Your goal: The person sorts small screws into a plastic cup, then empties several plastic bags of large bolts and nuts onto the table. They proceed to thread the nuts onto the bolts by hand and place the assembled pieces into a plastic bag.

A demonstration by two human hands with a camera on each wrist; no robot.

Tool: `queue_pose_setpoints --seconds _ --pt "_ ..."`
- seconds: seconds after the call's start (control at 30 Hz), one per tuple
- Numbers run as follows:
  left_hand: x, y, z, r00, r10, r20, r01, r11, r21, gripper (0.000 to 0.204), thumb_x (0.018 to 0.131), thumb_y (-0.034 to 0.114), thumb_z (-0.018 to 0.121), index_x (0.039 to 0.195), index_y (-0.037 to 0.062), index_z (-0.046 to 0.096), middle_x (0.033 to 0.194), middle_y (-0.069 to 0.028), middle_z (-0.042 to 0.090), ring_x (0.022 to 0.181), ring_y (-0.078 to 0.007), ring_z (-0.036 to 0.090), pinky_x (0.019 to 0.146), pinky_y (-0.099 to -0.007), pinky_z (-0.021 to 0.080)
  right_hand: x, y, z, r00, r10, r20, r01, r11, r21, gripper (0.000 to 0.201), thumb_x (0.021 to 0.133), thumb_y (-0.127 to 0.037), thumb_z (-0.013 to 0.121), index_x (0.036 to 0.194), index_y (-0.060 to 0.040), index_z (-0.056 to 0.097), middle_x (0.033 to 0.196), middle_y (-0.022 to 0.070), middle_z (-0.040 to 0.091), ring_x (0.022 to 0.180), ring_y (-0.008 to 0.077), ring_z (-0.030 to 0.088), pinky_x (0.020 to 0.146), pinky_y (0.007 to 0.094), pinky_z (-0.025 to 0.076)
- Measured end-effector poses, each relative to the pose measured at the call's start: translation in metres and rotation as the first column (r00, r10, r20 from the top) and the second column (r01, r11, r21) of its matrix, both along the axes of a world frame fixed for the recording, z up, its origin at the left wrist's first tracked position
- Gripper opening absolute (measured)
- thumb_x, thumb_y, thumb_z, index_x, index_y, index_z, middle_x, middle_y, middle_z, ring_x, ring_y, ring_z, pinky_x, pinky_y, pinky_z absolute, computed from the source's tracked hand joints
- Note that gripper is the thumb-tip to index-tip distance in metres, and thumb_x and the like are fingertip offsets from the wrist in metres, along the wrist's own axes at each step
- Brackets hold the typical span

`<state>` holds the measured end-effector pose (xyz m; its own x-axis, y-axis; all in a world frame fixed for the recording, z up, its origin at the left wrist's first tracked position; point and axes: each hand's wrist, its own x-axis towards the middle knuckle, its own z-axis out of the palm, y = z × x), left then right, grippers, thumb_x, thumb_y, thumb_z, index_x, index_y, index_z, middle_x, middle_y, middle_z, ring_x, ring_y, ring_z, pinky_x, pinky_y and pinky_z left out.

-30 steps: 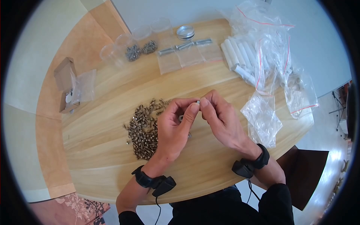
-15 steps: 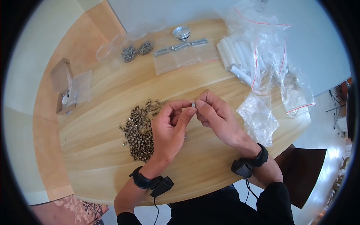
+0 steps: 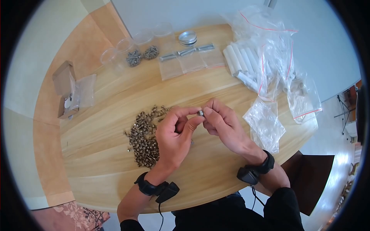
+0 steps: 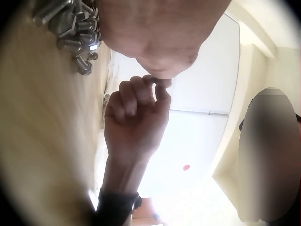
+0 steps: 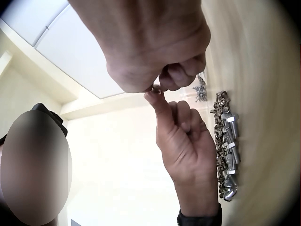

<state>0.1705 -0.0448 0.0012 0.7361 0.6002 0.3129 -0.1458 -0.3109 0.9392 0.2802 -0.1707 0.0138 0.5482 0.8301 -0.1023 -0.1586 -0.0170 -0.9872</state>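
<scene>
Both hands meet above the middle of the wooden table (image 3: 115,96). My left hand (image 3: 175,133) and my right hand (image 3: 221,123) each pinch a small silver screw (image 3: 200,113) between thumb and forefinger, fingertips touching. In the right wrist view the same screw (image 5: 155,88) is only a small grey speck between the fingertips of the two hands. A heap of loose metal screws (image 3: 145,133) lies on the table just left of my left hand, seen also as the screw heap (image 5: 228,141) and the screw heap (image 4: 70,28).
At the back stand clear plastic cups (image 3: 135,48) holding screws, metal lids (image 3: 187,37), small zip bags (image 3: 189,59) with bolts and white tubes (image 3: 241,63). Crumpled plastic bags (image 3: 269,119) lie at the right. A small cardboard box (image 3: 65,90) sits at the left edge.
The two hands have stayed pinched together on the screw, with only small finger shifts. The head view has wobbled slightly.
</scene>
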Motion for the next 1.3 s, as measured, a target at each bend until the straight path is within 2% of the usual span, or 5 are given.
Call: queue_pose_setpoints --seconds 0.33,0.43,0.7,0.8,1.3 --pt "0.002 0.001 0.005 0.980 -0.043 0.196 -0.053 0.887 0.458 0.031 0.079 -0.002 0.085 0.107 0.0061 0.073 0.070 -0.0028 0.050 0.054 -0.0125 0.046 0.048 -0.0294 0.037 0.004 -0.002 0.002 0.957 0.106 -0.271 -0.075 0.990 0.121 0.030 0.112 -0.032 0.044 0.100 -0.0066 0.054 0.078 -0.0048 0.045 0.067 0.0037 0.039 0.058 0.0224 0.034" --pt "-0.001 -0.002 0.010 0.982 -0.039 0.187 -0.058 0.871 0.488 0.032 0.079 -0.002 0.084 0.108 0.0064 0.072 0.070 -0.0040 0.052 0.054 -0.0139 0.049 0.048 -0.0305 0.039 0.004 -0.002 0.003 1.000 0.021 0.020 -0.021 1.000 0.007 0.027 0.112 -0.030 0.044 0.099 -0.0073 0.052 0.079 -0.0052 0.045 0.067 0.0039 0.039 0.059 0.0225 0.034" --pt "0.001 -0.001 0.010 0.978 -0.033 0.205 -0.071 0.875 0.479 0.033 0.079 -0.003 0.084 0.108 0.0062 0.072 0.070 -0.0035 0.053 0.055 -0.0136 0.048 0.049 -0.0300 0.038 -0.001 -0.006 0.012 0.980 0.034 0.194 -0.016 0.995 -0.098 0.039 0.113 -0.037 0.040 0.097 -0.0048 0.055 0.076 -0.0040 0.048 0.067 0.0060 0.040 0.060 0.0239 0.037" --pt "0.000 0.001 0.008 0.981 -0.001 0.193 -0.084 0.899 0.430 0.030 0.079 -0.003 0.084 0.106 0.0058 0.073 0.070 -0.0024 0.052 0.055 -0.0124 0.044 0.049 -0.0292 0.036 0.003 -0.006 0.006 0.996 0.084 -0.021 -0.082 0.994 0.072 0.040 0.113 -0.037 0.038 0.096 -0.0040 0.054 0.076 -0.0029 0.048 0.067 0.0067 0.041 0.060 0.0247 0.037" --pt "0.000 0.001 0.010 0.991 -0.022 0.132 -0.014 0.964 0.266 0.019 0.084 0.005 0.083 0.102 0.0043 0.075 0.070 0.0013 0.048 0.056 -0.0070 0.036 0.051 -0.0257 0.029 0.001 -0.007 0.012 0.991 0.112 0.076 -0.116 0.992 0.046 0.038 0.112 -0.033 0.041 0.092 -0.0035 0.053 0.073 -0.0012 0.048 0.068 0.0073 0.042 0.061 0.0261 0.039"
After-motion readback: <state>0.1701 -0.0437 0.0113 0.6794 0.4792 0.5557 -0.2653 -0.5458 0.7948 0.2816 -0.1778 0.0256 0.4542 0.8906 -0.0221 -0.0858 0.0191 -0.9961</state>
